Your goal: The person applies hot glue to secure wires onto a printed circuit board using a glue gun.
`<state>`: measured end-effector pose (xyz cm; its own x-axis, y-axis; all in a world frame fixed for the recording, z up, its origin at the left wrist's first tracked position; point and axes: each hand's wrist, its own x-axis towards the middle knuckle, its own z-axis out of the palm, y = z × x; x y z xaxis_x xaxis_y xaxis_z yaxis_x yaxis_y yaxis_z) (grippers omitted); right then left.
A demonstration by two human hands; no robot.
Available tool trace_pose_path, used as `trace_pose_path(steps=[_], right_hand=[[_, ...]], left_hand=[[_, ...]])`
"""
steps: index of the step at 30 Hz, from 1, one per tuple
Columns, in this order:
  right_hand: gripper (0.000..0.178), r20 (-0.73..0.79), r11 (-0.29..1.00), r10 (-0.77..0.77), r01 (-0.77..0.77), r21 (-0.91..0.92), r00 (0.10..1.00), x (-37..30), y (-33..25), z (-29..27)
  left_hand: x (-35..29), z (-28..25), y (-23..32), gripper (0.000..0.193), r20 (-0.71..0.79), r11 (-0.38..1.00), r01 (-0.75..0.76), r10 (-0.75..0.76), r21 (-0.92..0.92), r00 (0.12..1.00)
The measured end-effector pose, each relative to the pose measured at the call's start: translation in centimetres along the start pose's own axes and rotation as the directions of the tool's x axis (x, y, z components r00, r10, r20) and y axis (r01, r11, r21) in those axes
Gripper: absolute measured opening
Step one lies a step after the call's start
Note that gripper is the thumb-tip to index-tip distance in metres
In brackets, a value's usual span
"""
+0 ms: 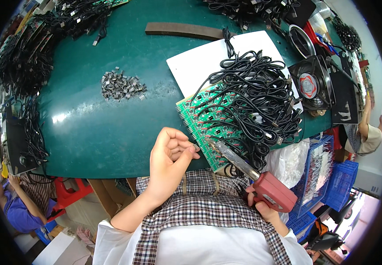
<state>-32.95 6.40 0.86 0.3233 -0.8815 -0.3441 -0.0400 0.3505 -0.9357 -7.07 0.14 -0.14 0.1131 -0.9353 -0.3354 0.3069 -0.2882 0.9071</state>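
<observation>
My left hand (169,154) is closed in a pinch at the left edge of a green circuit board panel (199,115). Between thumb and forefinger a small metal pin connector (196,147) just shows, mostly hidden by the fingertips. My right hand (265,210) is wrapped round the handle of a red soldering gun (272,191). Its long metal barrel (235,160) points up and left, with the tip over the panel's lower part. Black cables (257,95) run from the panel and lie bundled across its right side. A pile of small metal connectors (121,85) lies to the left.
Beneath the panel lies a white board (184,66) on the green table (98,137). A dark bar (184,31) lies behind it. At right stand a fan (310,84) and blue crates (338,183). More cables (23,66) are heaped at left, where another person (25,205) sits.
</observation>
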Motion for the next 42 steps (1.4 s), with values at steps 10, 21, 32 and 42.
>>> trace_pose_path(steps=[10, 21, 32, 42], right_hand=[[0.057, -0.021, 0.999, -0.011, 0.010, -0.043, 1.000, 0.1, 0.3, 0.1], [0.070, -0.071, 0.999, 0.017, -0.019, -0.033, 0.997, 0.2, 0.8, 0.0], [0.071, -0.074, 0.999, 0.000, 0.004, 0.047, 0.997, 0.0, 1.2, 0.0], [0.068, -0.090, 0.995, -0.027, 0.018, -0.097, 0.996, -0.1, 1.5, -0.2]], left_hand=[[0.9, 0.3, -0.9, 0.021, 0.026, 0.998, -0.059, 0.059, -0.002, 0.998], [0.8, 0.5, -1.2, 0.022, 0.004, 0.997, -0.079, 0.079, -0.021, 0.997], [0.8, 0.5, -1.2, 0.022, 0.014, 0.996, -0.081, 0.082, -0.041, 0.997], [0.8, 0.6, -1.2, 0.023, 0.004, 0.996, -0.091, 0.091, -0.003, 0.996]])
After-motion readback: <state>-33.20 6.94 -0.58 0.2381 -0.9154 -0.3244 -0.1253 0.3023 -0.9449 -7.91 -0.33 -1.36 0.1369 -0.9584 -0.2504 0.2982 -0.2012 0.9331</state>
